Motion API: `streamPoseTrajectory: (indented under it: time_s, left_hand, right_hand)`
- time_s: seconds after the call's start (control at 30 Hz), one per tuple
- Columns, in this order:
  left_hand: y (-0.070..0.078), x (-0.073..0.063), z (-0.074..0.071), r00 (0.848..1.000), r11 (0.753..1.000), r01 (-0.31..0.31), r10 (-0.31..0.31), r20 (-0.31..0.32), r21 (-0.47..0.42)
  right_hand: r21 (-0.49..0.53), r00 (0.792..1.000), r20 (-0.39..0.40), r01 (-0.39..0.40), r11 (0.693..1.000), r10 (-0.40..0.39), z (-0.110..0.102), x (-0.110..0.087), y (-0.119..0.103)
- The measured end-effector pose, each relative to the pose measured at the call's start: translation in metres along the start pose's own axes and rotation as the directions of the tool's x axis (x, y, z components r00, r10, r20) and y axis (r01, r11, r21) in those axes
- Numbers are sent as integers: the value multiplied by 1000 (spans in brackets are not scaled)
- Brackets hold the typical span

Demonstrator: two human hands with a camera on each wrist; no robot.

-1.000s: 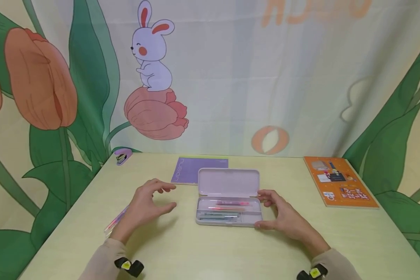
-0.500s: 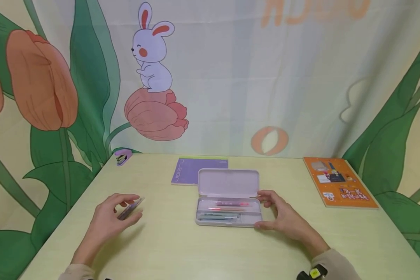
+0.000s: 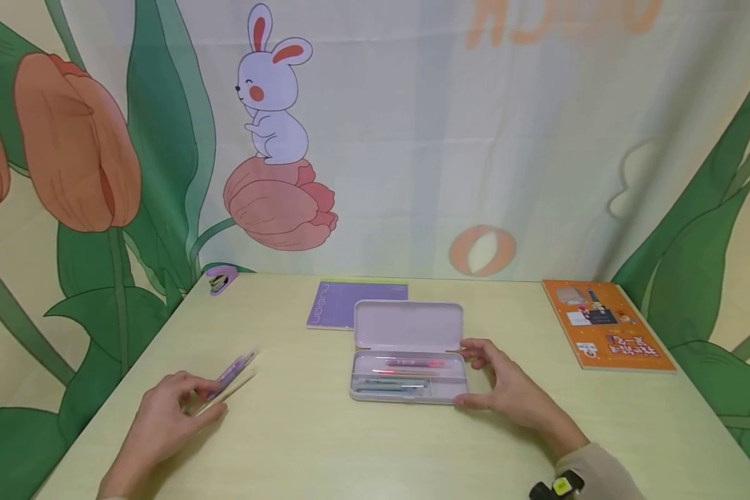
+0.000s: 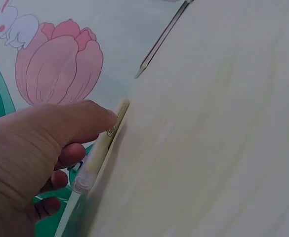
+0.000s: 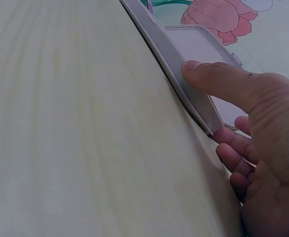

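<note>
On the table's left side, my left hand [image 3: 169, 420] has its thumb and forefinger around a purple pen [image 3: 230, 373] and a pale yellow pen [image 3: 240, 384]. The left wrist view puts the thumb tip on the yellow pen [image 4: 99, 150], the other fingers curled behind it. A pale lilac pencil case [image 3: 448, 391] stands open in the middle, lid tilted back. Several pens lie inside, among them a pink-tipped one [image 3: 412, 363] and a greenish one [image 3: 390, 385]. My right hand [image 3: 512, 389] grips the case's right end, thumb in front, fingers behind.
A purple notebook [image 3: 334, 305] lies behind the case, partly covered by the lid. A lilac stapler [image 3: 223, 279] sits at the back left corner. An orange book [image 3: 606, 326] lies at the right. A printed curtain [image 3: 400, 139] hangs along the table's back edge.
My left hand has moved left and toward me, from beside the case onto the pens, which now show between thumb and forefinger. The right hand and case have stayed put.
</note>
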State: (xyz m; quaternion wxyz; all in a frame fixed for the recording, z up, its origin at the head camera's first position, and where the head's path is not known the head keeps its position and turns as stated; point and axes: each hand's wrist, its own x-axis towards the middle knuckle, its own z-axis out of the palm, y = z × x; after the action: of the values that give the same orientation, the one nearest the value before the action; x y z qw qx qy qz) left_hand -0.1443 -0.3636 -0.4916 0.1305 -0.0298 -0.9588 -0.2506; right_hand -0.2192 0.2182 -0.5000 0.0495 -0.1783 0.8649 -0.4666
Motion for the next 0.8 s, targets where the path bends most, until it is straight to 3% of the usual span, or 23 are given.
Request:
streamPoseTrajectory:
  time_s: [0.13, 0.27, 0.8]
  left_hand:
    - [-1, 0, 1, 999, 999, 11, -12, 33, 35]
    - [0, 0, 3, 1000, 999, -1, 0, 27, 52]
    - [-4, 2, 7, 1000, 1000, -23, 23, 9, 7]
  right_hand:
    - [6, 1000, 5, 0, 1000, 0, 0, 0, 0]
    - [6, 1000, 5, -5, 1000, 5, 0, 1, 0]
    - [-32, 1000, -3, 6, 999, -6, -1, 0, 1]
